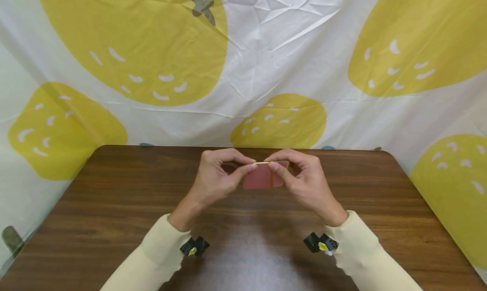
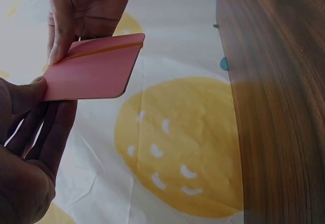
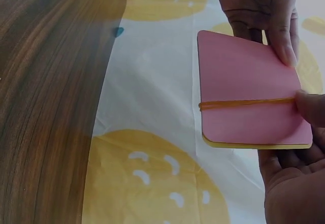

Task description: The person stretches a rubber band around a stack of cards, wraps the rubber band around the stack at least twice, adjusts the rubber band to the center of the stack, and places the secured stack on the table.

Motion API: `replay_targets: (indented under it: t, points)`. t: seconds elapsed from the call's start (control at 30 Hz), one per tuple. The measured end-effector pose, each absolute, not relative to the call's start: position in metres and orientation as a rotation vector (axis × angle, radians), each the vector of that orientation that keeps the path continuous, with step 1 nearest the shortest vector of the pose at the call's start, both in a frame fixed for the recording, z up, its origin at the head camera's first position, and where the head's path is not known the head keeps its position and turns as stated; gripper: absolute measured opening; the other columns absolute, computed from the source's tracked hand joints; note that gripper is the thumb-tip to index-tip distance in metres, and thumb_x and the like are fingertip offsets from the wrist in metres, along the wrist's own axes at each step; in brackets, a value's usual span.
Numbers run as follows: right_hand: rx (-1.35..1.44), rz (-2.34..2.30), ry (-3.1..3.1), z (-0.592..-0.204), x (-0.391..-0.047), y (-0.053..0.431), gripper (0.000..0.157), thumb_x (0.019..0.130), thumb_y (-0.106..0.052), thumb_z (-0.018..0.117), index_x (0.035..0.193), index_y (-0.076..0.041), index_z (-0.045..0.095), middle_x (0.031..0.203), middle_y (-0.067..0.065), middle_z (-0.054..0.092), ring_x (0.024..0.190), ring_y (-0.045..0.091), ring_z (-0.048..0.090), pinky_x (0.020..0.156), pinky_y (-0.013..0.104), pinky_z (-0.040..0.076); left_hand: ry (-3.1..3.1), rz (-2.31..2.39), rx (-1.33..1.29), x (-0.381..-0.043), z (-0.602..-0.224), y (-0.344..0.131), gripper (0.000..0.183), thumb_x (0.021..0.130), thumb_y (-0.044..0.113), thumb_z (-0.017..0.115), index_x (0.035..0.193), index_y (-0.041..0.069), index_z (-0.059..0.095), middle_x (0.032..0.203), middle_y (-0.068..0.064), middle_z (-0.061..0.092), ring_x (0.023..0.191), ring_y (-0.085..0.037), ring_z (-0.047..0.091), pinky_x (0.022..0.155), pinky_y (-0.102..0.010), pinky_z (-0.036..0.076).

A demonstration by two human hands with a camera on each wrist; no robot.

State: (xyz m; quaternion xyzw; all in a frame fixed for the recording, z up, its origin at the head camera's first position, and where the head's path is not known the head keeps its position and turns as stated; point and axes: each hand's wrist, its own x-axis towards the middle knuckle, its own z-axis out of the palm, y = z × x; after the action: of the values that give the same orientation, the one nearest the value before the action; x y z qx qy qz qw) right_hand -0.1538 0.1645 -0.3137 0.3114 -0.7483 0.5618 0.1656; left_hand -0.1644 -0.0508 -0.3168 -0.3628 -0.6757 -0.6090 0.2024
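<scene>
A small stack of pink cards (image 1: 255, 178) with rounded corners is held up above the brown table (image 1: 125, 223). In the right wrist view a yellow layer shows under the pink top. An orange rubber band (image 3: 244, 103) runs across the stack, nearer the right hand's side. My left hand (image 1: 217, 175) pinches the upper edge of the stack between thumb and fingers at its left part. Close beside it, my right hand (image 1: 304, 177) pinches the same edge near the band, its thumb on the pink face. The stack's far side is mostly hidden.
Behind the table and at both sides hangs a white cloth (image 1: 251, 71) printed with large yellow fruit shapes. The table's far edge lies just beyond the hands. Each wrist carries a small black device (image 1: 195, 246) below the cream sleeve (image 1: 152, 248).
</scene>
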Motion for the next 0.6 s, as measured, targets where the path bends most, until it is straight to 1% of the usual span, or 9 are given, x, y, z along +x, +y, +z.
replay_targets:
  t: [0.2, 0.27, 0.37, 0.47, 0.6]
  points:
    - [0.899, 1.595, -2.145, -0.3140, -0.1549, 0.1651, 0.004, 0.092, -0.002, 0.074, 0.094, -0.005, 0.075, 0.089, 0.004, 0.072, 0.073, 0.017, 0.057, 0.060, 0.026, 0.045, -1.895, -1.706, -1.018, -0.1644, -0.3164, -0.0497, 0.005, 0.081, -0.009, 0.079, 0.085, -0.006, 0.077, 0.080, -0.012, 0.075, 0.067, -0.018, 0.071, 0.059, -0.029, 0.058]
    - [0.904, 1.595, -2.147, -0.3139, -0.1551, 0.1650, 0.003, 0.092, -0.002, 0.074, 0.094, -0.004, 0.075, 0.088, 0.002, 0.073, 0.074, 0.018, 0.057, 0.061, 0.026, 0.045, -1.896, -1.705, -1.017, -0.1643, -0.3167, -0.0497, 0.005, 0.081, -0.009, 0.079, 0.085, -0.005, 0.077, 0.080, -0.013, 0.075, 0.067, -0.018, 0.071, 0.059, -0.029, 0.058]
    - [0.913, 1.586, -2.147, -0.3138, -0.1553, 0.1649, 0.004, 0.092, -0.003, 0.074, 0.095, -0.005, 0.076, 0.089, 0.003, 0.073, 0.074, 0.017, 0.057, 0.061, 0.026, 0.045, -1.899, -1.702, -1.014, -0.1642, -0.3173, -0.0497, 0.005, 0.082, -0.008, 0.079, 0.085, -0.005, 0.077, 0.080, -0.012, 0.075, 0.067, -0.017, 0.071, 0.059, -0.029, 0.058]
    - [0.911, 1.585, -2.144, -0.3135, -0.1553, 0.1644, 0.009, 0.091, 0.000, 0.074, 0.095, -0.007, 0.076, 0.090, 0.006, 0.073, 0.074, 0.017, 0.058, 0.060, 0.024, 0.045, -1.904, -1.701, -1.014, -0.1645, -0.3176, -0.0499, 0.004, 0.082, -0.007, 0.078, 0.086, -0.005, 0.077, 0.080, -0.010, 0.075, 0.067, -0.017, 0.071, 0.059, -0.031, 0.059]
    - [0.855, 1.608, -2.151, -0.3134, -0.1547, 0.1626, 0.011, 0.090, 0.003, 0.074, 0.096, -0.006, 0.076, 0.092, 0.007, 0.074, 0.075, 0.017, 0.060, 0.060, 0.024, 0.048, -1.918, -1.706, -1.002, -0.1654, -0.3174, -0.0503, 0.004, 0.083, -0.005, 0.079, 0.086, -0.005, 0.077, 0.082, -0.010, 0.076, 0.069, -0.018, 0.072, 0.061, -0.033, 0.059]
